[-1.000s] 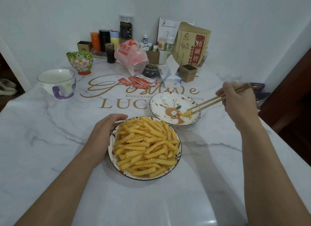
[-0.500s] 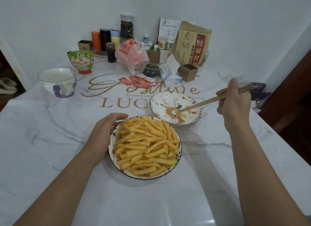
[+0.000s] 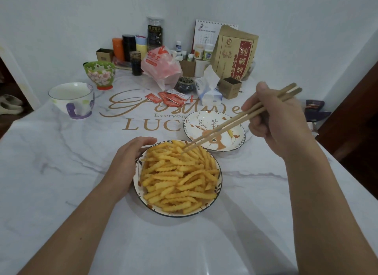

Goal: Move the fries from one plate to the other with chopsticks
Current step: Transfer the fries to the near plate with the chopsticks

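A near plate (image 3: 218, 187) holds a heap of crinkle fries (image 3: 178, 177). Behind it to the right sits a second plate (image 3: 193, 122) with a deer drawing and one small fry (image 3: 230, 133) on it. My right hand (image 3: 276, 123) grips a pair of wooden chopsticks (image 3: 241, 119); their tips reach down into the far edge of the fry heap. Whether the tips pinch a fry I cannot tell. My left hand (image 3: 127, 162) rests against the left rim of the near plate, fingers curved along it.
A white mug (image 3: 71, 99) and a green flowered bowl (image 3: 99, 74) stand at the left. Red sauce packets (image 3: 171, 96), a tissue pack (image 3: 208, 89), a pink bag (image 3: 161, 66), jars and a brown paper bag (image 3: 235, 51) crowd the back.
The chopsticks left a fry on the deer plate and swung left and nearer, down to the fry heap. My right hand moved with them. My left hand stayed on the rim.
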`<move>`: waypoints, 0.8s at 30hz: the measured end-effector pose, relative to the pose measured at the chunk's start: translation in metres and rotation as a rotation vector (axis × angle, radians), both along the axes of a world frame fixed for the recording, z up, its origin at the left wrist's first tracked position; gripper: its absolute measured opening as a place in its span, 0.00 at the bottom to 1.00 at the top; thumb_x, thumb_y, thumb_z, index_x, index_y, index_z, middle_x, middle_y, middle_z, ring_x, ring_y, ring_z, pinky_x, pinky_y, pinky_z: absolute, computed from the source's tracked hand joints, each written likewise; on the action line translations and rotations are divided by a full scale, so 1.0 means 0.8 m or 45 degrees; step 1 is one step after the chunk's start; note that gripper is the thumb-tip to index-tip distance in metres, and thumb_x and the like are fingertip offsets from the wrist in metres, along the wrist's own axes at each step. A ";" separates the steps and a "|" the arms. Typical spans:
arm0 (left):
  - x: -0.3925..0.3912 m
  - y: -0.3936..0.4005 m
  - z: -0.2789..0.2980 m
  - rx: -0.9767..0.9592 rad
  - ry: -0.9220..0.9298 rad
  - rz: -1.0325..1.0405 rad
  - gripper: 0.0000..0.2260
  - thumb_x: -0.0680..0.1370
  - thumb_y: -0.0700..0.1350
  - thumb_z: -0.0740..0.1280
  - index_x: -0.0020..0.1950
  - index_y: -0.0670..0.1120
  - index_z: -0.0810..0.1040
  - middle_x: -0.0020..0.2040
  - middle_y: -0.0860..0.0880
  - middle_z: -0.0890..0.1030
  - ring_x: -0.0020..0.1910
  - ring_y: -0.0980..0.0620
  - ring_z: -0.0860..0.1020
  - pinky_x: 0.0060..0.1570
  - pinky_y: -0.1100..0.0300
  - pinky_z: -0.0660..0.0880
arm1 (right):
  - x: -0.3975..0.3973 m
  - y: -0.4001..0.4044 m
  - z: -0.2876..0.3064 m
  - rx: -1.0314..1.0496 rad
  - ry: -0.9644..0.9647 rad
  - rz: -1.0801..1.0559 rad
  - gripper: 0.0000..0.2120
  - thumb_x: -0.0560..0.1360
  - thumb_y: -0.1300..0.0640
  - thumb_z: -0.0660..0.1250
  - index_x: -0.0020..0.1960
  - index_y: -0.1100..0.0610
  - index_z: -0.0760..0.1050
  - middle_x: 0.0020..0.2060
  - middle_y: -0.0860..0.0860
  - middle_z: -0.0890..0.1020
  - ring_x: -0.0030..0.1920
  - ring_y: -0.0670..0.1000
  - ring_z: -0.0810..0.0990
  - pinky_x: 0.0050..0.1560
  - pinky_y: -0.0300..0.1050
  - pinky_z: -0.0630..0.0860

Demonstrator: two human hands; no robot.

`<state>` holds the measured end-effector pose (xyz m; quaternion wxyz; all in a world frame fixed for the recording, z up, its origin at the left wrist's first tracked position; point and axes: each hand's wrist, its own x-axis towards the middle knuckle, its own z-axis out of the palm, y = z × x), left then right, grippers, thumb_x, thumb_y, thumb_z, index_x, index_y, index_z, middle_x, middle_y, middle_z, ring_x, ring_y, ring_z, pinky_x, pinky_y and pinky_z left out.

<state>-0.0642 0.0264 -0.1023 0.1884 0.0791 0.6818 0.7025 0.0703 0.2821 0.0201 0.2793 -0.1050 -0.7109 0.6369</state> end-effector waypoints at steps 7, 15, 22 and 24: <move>-0.004 0.000 -0.006 0.003 0.024 -0.015 0.15 0.83 0.51 0.60 0.53 0.54 0.87 0.56 0.50 0.88 0.58 0.47 0.85 0.63 0.44 0.79 | -0.013 0.055 -0.032 0.222 -0.068 -0.709 0.17 0.81 0.50 0.63 0.37 0.56 0.81 0.23 0.45 0.77 0.28 0.46 0.74 0.32 0.44 0.70; -0.006 -0.002 -0.009 0.021 0.015 -0.025 0.16 0.83 0.51 0.59 0.53 0.54 0.87 0.57 0.49 0.88 0.58 0.47 0.86 0.62 0.44 0.79 | -0.021 0.069 -0.067 0.333 -0.251 -0.799 0.19 0.80 0.48 0.63 0.41 0.60 0.82 0.32 0.46 0.82 0.39 0.52 0.81 0.47 0.52 0.78; -0.005 0.000 -0.005 0.022 -0.020 -0.012 0.15 0.82 0.51 0.60 0.54 0.53 0.87 0.56 0.49 0.88 0.57 0.46 0.86 0.61 0.45 0.80 | -0.029 0.064 -0.074 0.270 -0.191 -0.820 0.25 0.84 0.43 0.56 0.39 0.58 0.80 0.33 0.51 0.80 0.37 0.53 0.79 0.43 0.52 0.76; -0.004 0.000 -0.004 0.018 -0.023 -0.010 0.15 0.82 0.51 0.61 0.53 0.53 0.87 0.56 0.49 0.88 0.57 0.46 0.86 0.62 0.44 0.80 | -0.029 0.062 -0.076 0.147 -0.152 -0.807 0.25 0.83 0.43 0.56 0.36 0.57 0.79 0.29 0.49 0.78 0.32 0.51 0.76 0.38 0.51 0.72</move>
